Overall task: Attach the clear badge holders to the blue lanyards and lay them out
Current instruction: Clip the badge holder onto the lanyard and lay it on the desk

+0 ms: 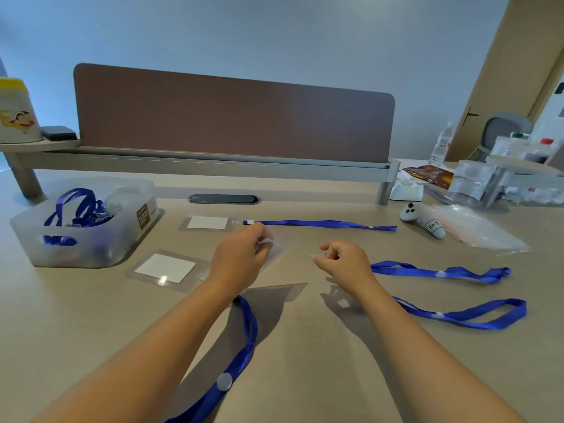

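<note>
Over the surface the left hand pinches a clear badge holder in its grip at centre, while the right hand, at 3 o'clock of it, pinches the clip end of a blue lanyard.

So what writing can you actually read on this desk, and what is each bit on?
"PLASTIC" on the brown label of the translucent storage bin; the smaller lines under it are too blurred to read.
"Hous", handwritten, roughly, on the white controller; the last letters are unclear.
Print on the brown snack packet and the water bottle: too small to read.
</note>
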The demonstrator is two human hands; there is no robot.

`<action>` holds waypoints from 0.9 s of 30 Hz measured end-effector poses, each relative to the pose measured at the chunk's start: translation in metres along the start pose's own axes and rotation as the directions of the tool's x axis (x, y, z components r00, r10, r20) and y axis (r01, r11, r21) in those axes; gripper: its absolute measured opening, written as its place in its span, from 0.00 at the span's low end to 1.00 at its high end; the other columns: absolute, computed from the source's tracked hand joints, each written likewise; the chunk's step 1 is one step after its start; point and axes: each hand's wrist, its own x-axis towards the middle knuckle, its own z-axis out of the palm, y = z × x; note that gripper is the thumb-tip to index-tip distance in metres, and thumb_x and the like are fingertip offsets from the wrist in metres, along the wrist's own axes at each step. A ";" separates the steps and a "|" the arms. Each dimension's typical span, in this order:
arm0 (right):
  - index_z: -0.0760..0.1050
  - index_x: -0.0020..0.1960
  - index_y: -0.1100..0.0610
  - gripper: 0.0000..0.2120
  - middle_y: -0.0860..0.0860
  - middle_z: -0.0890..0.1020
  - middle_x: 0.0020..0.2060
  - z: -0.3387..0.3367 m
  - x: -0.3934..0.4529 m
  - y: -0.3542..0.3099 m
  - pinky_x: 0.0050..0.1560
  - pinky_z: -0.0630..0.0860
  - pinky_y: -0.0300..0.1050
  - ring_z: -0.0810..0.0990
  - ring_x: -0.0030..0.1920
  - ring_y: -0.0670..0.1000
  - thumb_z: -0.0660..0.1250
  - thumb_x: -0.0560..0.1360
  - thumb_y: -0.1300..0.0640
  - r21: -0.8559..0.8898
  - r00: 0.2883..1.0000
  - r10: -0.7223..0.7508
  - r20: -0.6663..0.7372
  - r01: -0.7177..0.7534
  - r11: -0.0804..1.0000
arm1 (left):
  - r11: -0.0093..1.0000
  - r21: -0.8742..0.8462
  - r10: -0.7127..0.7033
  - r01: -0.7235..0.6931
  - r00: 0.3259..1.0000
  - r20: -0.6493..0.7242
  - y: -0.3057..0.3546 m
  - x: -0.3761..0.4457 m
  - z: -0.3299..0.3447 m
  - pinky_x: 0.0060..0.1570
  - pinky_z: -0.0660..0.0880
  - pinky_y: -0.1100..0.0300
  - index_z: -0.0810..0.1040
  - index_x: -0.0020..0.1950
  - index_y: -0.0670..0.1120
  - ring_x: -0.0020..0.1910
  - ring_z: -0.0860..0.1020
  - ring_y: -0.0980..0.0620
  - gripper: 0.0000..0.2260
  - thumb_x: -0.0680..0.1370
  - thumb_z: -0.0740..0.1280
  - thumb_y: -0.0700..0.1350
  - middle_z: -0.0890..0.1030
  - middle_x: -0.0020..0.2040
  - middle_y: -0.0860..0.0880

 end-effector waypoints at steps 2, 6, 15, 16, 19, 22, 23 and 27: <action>0.63 0.28 0.56 0.18 0.56 0.79 0.37 0.000 -0.002 -0.003 0.41 0.73 0.45 0.79 0.42 0.53 0.67 0.72 0.59 0.050 0.999 0.029 0.026 -0.030 0.998 | 1.000 0.000 0.006 -0.006 1.000 -0.008 0.001 -0.002 -0.002 0.45 0.77 0.46 0.75 0.46 0.42 0.41 0.77 0.43 0.04 0.76 0.61 0.40 0.81 0.43 0.41; 0.68 0.33 0.55 0.14 0.49 0.71 0.30 0.000 -0.007 -0.008 0.32 0.66 0.36 0.69 0.32 0.47 0.65 0.74 0.51 0.063 0.994 0.024 0.106 -0.031 0.998 | 1.000 0.000 0.005 -0.005 1.000 -0.006 0.003 -0.003 -0.005 0.45 0.76 0.48 0.74 0.47 0.42 0.42 0.77 0.44 0.04 0.76 0.61 0.40 0.81 0.44 0.40; 0.73 0.47 0.58 0.04 0.47 0.74 0.36 0.006 -0.009 -0.021 0.34 0.70 0.34 0.73 0.35 0.45 0.60 0.77 0.62 0.137 0.996 -0.041 0.073 0.031 0.990 | 0.993 -0.108 -0.053 0.049 0.998 -0.034 0.011 -0.003 -0.008 0.50 0.76 0.50 0.74 0.52 0.42 0.44 0.75 0.48 0.07 0.75 0.62 0.37 0.78 0.45 0.47; 0.71 0.46 0.57 0.03 0.46 0.73 0.36 0.007 -0.009 -0.023 0.33 0.69 0.33 0.72 0.33 0.44 0.60 0.77 0.62 0.145 0.996 -0.052 0.067 0.041 0.989 | 0.990 -0.126 -0.063 0.057 0.997 -0.043 0.012 -0.003 -0.007 0.50 0.76 0.50 0.75 0.50 0.41 0.44 0.76 0.47 0.06 0.75 0.62 0.37 0.79 0.46 0.45; 0.69 0.46 0.55 0.03 0.47 0.72 0.36 0.008 -0.009 -0.029 0.32 0.69 0.33 0.70 0.33 0.44 0.61 0.76 0.61 0.165 0.994 -0.103 0.044 0.094 0.982 | 0.985 -0.147 -0.096 0.085 0.993 -0.065 0.015 -0.002 -0.007 0.48 0.77 0.47 0.74 0.46 0.40 0.43 0.75 0.46 0.03 0.74 0.63 0.37 0.80 0.45 0.40; 0.72 0.51 0.58 0.05 0.46 0.72 0.35 0.010 -0.009 -0.034 0.34 0.69 0.33 0.71 0.34 0.43 0.63 0.75 0.61 0.198 0.992 -0.127 0.013 0.122 0.973 | 0.985 -0.148 -0.103 0.092 0.992 -0.067 0.018 -0.001 -0.006 0.44 0.75 0.51 0.74 0.44 0.40 0.41 0.73 0.48 0.02 0.74 0.63 0.38 0.77 0.40 0.45; 0.74 0.52 0.59 0.07 0.45 0.72 0.34 0.010 -0.009 -0.036 0.35 0.70 0.33 0.72 0.35 0.43 0.63 0.75 0.60 0.197 0.991 -0.132 0.004 0.128 0.972 | 0.985 -0.151 -0.097 0.086 0.993 -0.065 0.018 0.000 -0.005 0.43 0.74 0.53 0.74 0.44 0.40 0.41 0.73 0.49 0.02 0.74 0.63 0.38 0.76 0.40 0.47; 0.75 0.43 0.58 0.03 0.45 0.74 0.31 0.008 -0.011 -0.041 0.35 0.71 0.34 0.73 0.34 0.44 0.65 0.74 0.60 0.202 0.991 -0.132 -0.016 0.133 0.970 | 0.984 -0.167 -0.064 0.055 0.997 -0.048 0.020 0.000 -0.002 0.38 0.71 0.63 0.74 0.47 0.41 0.41 0.73 0.51 0.03 0.75 0.62 0.38 0.76 0.41 0.49</action>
